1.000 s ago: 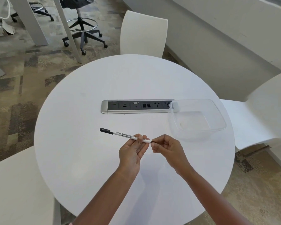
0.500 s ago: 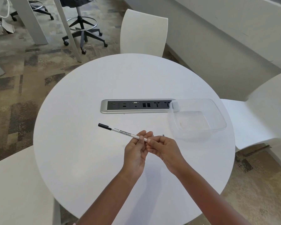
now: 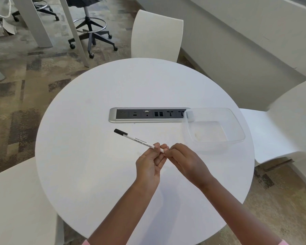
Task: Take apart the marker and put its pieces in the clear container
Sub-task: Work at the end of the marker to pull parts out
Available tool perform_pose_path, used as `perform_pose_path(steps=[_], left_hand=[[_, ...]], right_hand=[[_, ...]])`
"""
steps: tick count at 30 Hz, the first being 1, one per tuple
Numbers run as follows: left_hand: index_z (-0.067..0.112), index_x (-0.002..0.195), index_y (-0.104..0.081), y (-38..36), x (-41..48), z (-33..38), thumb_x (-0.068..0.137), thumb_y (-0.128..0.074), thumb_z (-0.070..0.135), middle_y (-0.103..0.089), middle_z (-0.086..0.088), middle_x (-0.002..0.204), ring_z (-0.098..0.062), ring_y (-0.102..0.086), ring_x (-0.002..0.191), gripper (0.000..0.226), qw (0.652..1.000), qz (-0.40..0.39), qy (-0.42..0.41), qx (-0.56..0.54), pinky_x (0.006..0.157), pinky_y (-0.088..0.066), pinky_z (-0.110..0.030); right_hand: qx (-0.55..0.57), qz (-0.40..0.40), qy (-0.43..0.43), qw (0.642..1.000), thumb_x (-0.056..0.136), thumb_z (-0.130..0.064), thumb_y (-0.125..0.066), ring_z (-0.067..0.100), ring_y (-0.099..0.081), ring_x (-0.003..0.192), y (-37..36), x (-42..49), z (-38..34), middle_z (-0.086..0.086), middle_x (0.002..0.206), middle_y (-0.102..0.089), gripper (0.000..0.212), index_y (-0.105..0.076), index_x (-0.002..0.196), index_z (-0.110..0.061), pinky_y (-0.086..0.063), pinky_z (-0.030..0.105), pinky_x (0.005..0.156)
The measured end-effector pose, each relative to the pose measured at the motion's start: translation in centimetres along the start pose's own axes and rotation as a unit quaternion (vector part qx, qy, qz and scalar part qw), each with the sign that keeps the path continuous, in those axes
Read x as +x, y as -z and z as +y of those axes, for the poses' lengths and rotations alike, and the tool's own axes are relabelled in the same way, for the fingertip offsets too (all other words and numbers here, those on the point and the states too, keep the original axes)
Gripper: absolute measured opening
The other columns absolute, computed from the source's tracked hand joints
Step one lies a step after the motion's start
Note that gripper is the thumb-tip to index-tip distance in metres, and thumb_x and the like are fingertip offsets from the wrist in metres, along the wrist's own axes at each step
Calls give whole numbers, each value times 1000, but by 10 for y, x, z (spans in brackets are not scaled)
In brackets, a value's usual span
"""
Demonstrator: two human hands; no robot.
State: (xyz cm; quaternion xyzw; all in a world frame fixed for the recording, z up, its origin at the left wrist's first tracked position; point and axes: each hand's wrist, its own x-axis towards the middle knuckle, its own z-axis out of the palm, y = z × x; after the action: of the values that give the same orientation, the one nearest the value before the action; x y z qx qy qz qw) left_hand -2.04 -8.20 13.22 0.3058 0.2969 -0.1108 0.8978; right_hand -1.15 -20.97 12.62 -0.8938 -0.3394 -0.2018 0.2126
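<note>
My left hand (image 3: 151,162) steadies the marker (image 3: 137,139); my right hand (image 3: 185,160) pinches its end plug to pull it free.

White marker (image 3: 140,140) with black cap (image 3: 120,132); white table (image 3: 95,156); clear container (image 3: 214,127).

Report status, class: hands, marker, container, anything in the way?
Left hand grips marker barrel; right hand pinches its near end. Black cap still on. Clear container empty, on the right. Nothing in the way.
</note>
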Motion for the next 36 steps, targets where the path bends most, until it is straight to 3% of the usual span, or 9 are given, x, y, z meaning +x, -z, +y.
perform_pose_path(steps=[4, 9, 13, 16, 25, 29, 31, 33, 36], left_hand=[[4, 77, -64, -2, 1, 4, 87, -56, 3, -73, -3, 60, -12, -71, 58, 13, 1000, -8, -15, 20, 61, -59, -20], [7, 78, -65, 1, 1, 6, 89, -55, 4, -73, -1, 63, -11, -70, 57, 15, 998, -16, -32, 59, 63, -59, -21], [6, 78, -64, 4, -1, 6, 89, -54, 3, -73, 0, 63, -10, -69, 57, 15, 997, -15, -33, 66, 56, -57, -19], [4, 80, -63, 5, -3, 8, 88, -56, 4, -72, -2, 61, -12, -70, 57, 11, 998, -7, -32, 62, 54, -57, -20], [0, 79, -62, 3, -3, 4, 87, -56, -1, -70, -4, 54, -15, -70, 52, 10, 999, 28, 14, 39, 54, -59, -24], [1, 77, -60, 2, -2, 2, 88, -53, -3, -69, -5, 50, -15, -68, 47, 14, 998, 52, 39, 25, 50, -58, -24], [1, 77, -60, 1, -2, 1, 88, -53, -4, -69, -6, 50, -15, -68, 47, 14, 997, 53, 41, 24, 50, -58, -23], [1, 78, -60, 0, -1, 2, 88, -54, -3, -70, -5, 51, -15, -69, 49, 13, 998, 45, 34, 29, 53, -59, -24], [2, 78, -61, 1, 3, 4, 88, -56, 1, -71, -2, 54, -12, -70, 52, 11, 998, 37, 15, 53, 62, -58, -23]], right_hand=[[174, 33, -193, 965, 80, -2, -65, 8, -62, 65, 0, 5, -12, 4, 68, -63, 3, -65, 78, -1, -52, 22, 57], [573, -6, -517, 636, 81, -23, -64, 8, -67, 65, 3, 15, -17, 1, 72, -71, 25, -67, 91, -1, -55, 16, 61], [626, -54, -557, 543, 87, -14, -58, 5, -62, 54, 2, 17, -16, -2, 58, -64, 18, -66, 91, 2, -55, 13, 58], [621, -45, -540, 566, 85, -8, -60, 4, -61, 53, 1, 15, -17, -3, 56, -65, 14, -65, 73, -5, -54, 13, 57], [408, -59, -373, 831, 81, -1, -65, 0, -57, 54, 1, 5, -12, -12, 54, -60, 28, -55, 62, -20, -47, 10, 58], [52, -70, -60, 994, 79, -2, -66, 16, -50, 54, 0, -3, -7, 4, 62, -53, 13, -58, 69, -5, -42, 23, 47], [-30, -58, 13, 998, 76, 2, -68, 22, -49, 50, -2, -6, -3, 10, 59, -54, 11, -60, 69, 1, -42, 29, 42], [88, -48, -114, 988, 79, -1, -66, 19, -56, 57, -1, -3, -9, 6, 65, -58, 8, -60, 73, 0, -47, 27, 51], [361, -29, -401, 841, 82, -9, -65, 5, -63, 65, -1, 3, -17, -9, 68, -65, 5, -62, 78, -7, -51, 13, 61]])
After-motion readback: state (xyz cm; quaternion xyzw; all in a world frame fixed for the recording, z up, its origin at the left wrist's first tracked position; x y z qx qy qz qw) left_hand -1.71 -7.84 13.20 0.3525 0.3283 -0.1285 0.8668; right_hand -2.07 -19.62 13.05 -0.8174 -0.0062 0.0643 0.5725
